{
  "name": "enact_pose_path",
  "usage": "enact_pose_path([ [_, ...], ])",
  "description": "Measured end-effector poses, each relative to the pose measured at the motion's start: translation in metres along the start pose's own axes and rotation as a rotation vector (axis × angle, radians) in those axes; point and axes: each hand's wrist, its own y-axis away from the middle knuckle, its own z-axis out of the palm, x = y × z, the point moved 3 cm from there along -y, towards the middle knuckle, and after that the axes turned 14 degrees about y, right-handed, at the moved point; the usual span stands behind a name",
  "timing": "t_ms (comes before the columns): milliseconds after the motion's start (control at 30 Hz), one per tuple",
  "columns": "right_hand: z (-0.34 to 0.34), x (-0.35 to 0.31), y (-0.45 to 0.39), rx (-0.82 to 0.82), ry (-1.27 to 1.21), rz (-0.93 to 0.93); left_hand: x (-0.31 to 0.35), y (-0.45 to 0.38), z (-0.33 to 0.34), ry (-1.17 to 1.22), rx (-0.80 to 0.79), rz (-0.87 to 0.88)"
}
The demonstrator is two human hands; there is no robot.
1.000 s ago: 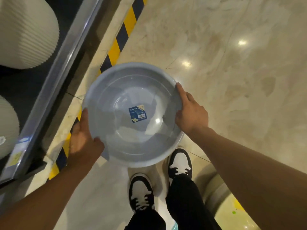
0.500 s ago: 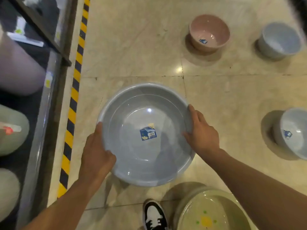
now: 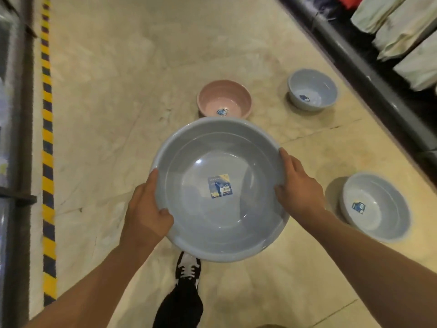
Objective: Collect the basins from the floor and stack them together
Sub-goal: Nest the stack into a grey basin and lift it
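I hold a large grey-blue basin (image 3: 220, 223) level above the floor, a blue sticker in its bottom. My left hand (image 3: 147, 211) grips its left rim and my right hand (image 3: 299, 188) grips its right rim. On the floor beyond it stands a pink basin (image 3: 224, 97), its near edge just hidden by the held one. A small grey basin (image 3: 312, 88) stands further right. Another grey basin (image 3: 376, 207) sits on the floor to the right of my right hand.
A yellow-and-black hazard stripe (image 3: 47, 147) runs along the floor on the left beside a shelf base (image 3: 16, 138). A dark shelf edge (image 3: 369, 84) with pale packaged goods (image 3: 402, 31) borders the right. My shoe (image 3: 188, 268) is under the basin.
The view has swung right and forward along the aisle. The pink and grey basins now lie nearer. The patterned basin near my feet has left the view. Both hands keep their grip.
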Motion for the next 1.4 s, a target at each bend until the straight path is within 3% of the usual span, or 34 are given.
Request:
enact_pose_path([
  [533,0.042,-0.033,-0.234,-0.075,0.000,0.079,-0.036,-0.266,0.043,-0.140,-0.182,-0.111],
  [833,0.101,-0.003,-0.392,-0.082,0.028,0.050,-0.045,-0.400,0.124,-0.128,-0.118,-0.006],
  [1033,0.154,0.008,-0.531,-0.053,-0.048,-0.019,-0.086,-0.519,0.194,-0.181,-0.059,-0.058],
  [1300,0.213,0.021,-0.602,-0.119,-0.243,0.068,-0.132,-0.593,0.252,-0.142,-0.085,-0.144],
  [1400,0.225,0.024,-0.612,-0.069,-0.307,0.060,-0.147,-0.600,0.264,-0.145,-0.085,-0.127],
])
